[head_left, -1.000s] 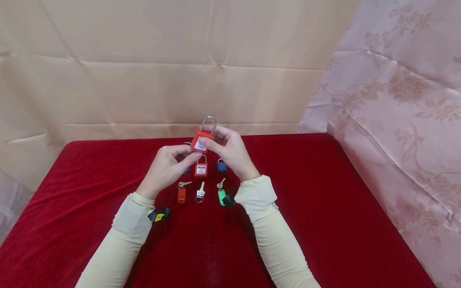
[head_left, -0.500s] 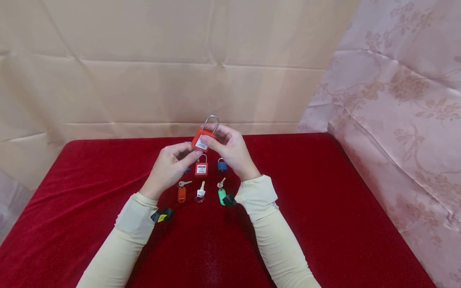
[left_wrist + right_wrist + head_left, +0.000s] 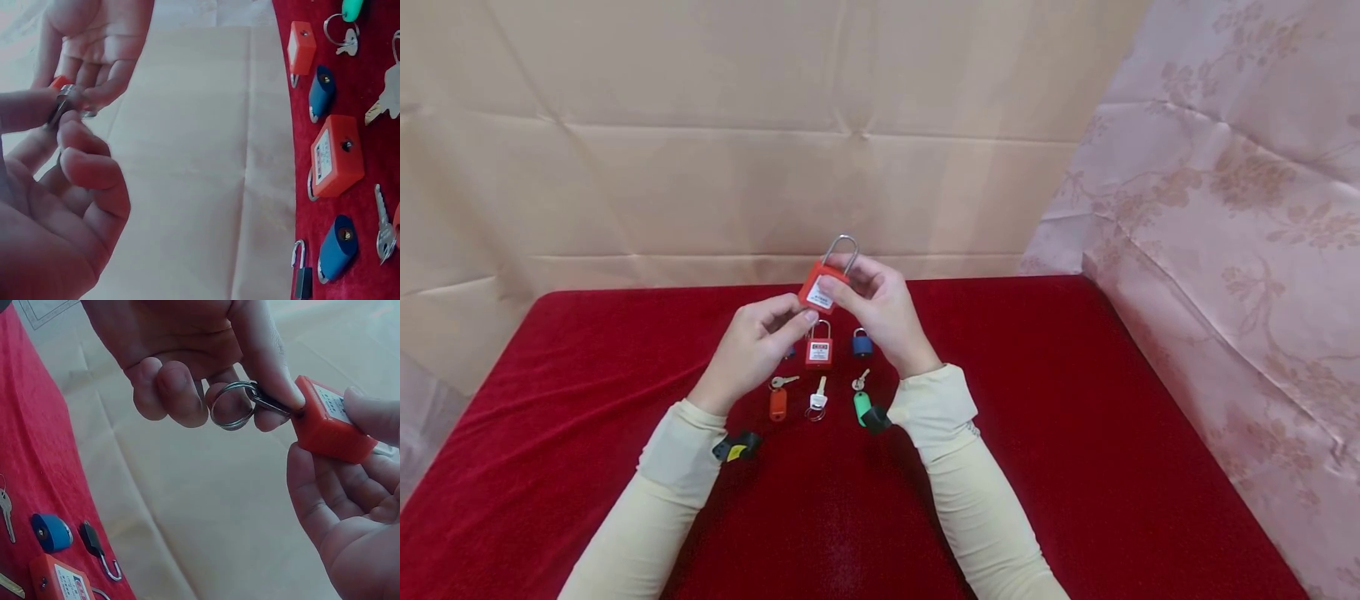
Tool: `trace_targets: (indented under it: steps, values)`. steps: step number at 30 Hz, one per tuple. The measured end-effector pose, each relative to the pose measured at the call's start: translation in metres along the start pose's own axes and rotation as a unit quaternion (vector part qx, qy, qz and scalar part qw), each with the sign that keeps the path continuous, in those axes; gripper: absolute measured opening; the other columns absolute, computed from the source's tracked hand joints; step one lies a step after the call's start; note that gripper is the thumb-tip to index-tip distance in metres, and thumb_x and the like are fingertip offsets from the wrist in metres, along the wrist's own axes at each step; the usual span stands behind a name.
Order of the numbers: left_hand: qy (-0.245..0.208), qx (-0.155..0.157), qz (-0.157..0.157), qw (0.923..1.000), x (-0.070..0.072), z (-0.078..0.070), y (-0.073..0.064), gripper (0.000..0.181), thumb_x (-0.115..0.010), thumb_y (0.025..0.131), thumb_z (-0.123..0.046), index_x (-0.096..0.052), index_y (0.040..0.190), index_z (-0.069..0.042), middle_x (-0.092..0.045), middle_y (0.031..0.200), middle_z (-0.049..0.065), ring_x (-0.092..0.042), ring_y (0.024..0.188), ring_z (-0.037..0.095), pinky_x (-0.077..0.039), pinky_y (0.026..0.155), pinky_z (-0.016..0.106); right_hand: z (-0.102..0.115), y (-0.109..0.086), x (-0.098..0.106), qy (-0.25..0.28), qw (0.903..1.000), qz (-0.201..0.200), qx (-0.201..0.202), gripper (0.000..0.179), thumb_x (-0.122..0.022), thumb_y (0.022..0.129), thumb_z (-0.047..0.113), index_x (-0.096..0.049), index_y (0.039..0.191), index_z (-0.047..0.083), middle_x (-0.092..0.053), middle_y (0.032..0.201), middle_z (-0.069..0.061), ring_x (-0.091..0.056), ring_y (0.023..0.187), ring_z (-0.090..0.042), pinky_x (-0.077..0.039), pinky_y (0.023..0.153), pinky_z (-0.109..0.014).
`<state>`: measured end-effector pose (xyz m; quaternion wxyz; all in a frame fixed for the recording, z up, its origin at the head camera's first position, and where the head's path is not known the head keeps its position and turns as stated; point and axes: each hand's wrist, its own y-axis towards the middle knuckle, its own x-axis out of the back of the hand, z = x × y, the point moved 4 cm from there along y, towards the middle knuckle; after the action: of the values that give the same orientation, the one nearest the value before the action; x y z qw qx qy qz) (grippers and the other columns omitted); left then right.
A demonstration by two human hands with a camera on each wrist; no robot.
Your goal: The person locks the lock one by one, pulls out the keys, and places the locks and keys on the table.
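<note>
My right hand (image 3: 883,312) holds an orange-red padlock (image 3: 824,286) by its body, thumb across the white label. The padlock is raised over the back of the table, tilted, with its steel shackle up. From the left, my left hand (image 3: 752,346) pinches a key (image 3: 272,402) between thumb and forefinger. In the right wrist view the key's end is at the keyhole in the padlock's base, and a split ring (image 3: 231,406) hangs from its head. Behind the hands' work, a red padlock (image 3: 818,352) and a blue padlock (image 3: 862,343) stand on the table.
On the red cloth (image 3: 1075,417) lie a key with an orange tag (image 3: 778,405), a white-headed key (image 3: 818,400) and a key with a green tag (image 3: 861,408). The left wrist view adds another blue padlock (image 3: 338,249), a small dark padlock (image 3: 304,282) and a smaller orange padlock (image 3: 302,49).
Both hands have risen slightly with the padlock, which has shifted a little up and to the right. The grip of each hand looks the same.
</note>
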<state>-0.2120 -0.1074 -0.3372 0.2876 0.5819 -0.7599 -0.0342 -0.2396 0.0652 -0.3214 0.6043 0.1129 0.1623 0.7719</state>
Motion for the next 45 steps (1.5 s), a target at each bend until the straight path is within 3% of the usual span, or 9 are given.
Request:
trace_targets:
  steps: [4, 11, 20, 35, 40, 45]
  values:
    - [0.005, 0.012, 0.035, 0.9993, 0.000, 0.002, 0.002, 0.012, -0.068, 0.098, -0.019, -0.074, 0.095, -0.009, -0.062, 0.073, 0.004, -0.054, 0.061, 0.021, -0.048, 0.058, 0.030, -0.002, 0.000, 0.002, 0.013, 0.9996, -0.002, -0.024, 0.035, -0.070, 0.095, 0.007, -0.064, 0.128, -0.004, -0.071, 0.110, -0.014, -0.066, 0.094, -0.020, -0.056, 0.083, -0.030]
    - [0.057, -0.002, 0.100, 0.9933, -0.007, 0.006, 0.003, 0.007, -0.073, 0.094, -0.019, -0.078, 0.096, -0.014, -0.071, 0.085, -0.005, -0.061, 0.074, 0.016, -0.052, 0.067, 0.031, -0.001, 0.002, 0.019, 0.058, 0.9960, -0.052, -0.044, 0.043, -0.066, 0.098, 0.006, -0.056, 0.138, -0.004, -0.070, 0.114, -0.017, -0.067, 0.095, -0.018, -0.057, 0.083, -0.029]
    - [0.058, 0.018, 0.097, 0.9934, -0.003, 0.004, 0.001, 0.012, -0.074, 0.094, -0.015, -0.077, 0.106, -0.014, -0.073, 0.090, -0.003, -0.064, 0.072, 0.018, -0.053, 0.066, 0.032, 0.001, 0.003, 0.015, 0.041, 0.9978, -0.034, -0.039, 0.043, -0.067, 0.097, 0.007, -0.058, 0.139, 0.003, -0.071, 0.112, -0.015, -0.068, 0.092, -0.020, -0.057, 0.080, -0.030]
    - [0.052, 0.046, 0.104, 0.9922, 0.006, 0.003, 0.001, 0.015, -0.074, 0.093, -0.013, -0.070, 0.106, -0.010, -0.071, 0.088, 0.004, -0.066, 0.071, 0.019, -0.056, 0.067, 0.033, 0.001, 0.002, 0.009, 0.029, 0.9982, -0.020, -0.049, 0.046, -0.069, 0.096, 0.004, -0.056, 0.140, -0.002, -0.072, 0.112, -0.018, -0.068, 0.091, -0.017, -0.056, 0.078, -0.030]
    - [0.064, 0.050, 0.108, 0.9908, 0.012, 0.004, 0.001, 0.013, -0.074, 0.093, -0.012, -0.069, 0.104, -0.010, -0.072, 0.089, 0.004, -0.067, 0.075, 0.020, -0.056, 0.070, 0.035, -0.001, 0.002, 0.008, 0.026, 0.9984, -0.014, -0.049, 0.045, -0.068, 0.096, 0.005, -0.056, 0.139, -0.002, -0.072, 0.110, -0.017, -0.068, 0.089, -0.017, -0.056, 0.078, -0.030]
    - [0.097, 0.073, 0.109, 0.9866, 0.021, 0.008, 0.000, 0.016, -0.075, 0.092, -0.016, -0.068, 0.106, -0.012, -0.071, 0.092, 0.002, -0.066, 0.080, 0.021, -0.055, 0.071, 0.038, -0.002, 0.002, 0.007, 0.029, 0.9983, -0.008, -0.051, 0.043, -0.068, 0.096, 0.006, -0.058, 0.137, 0.001, -0.072, 0.110, -0.015, -0.068, 0.089, -0.017, -0.056, 0.079, -0.029]
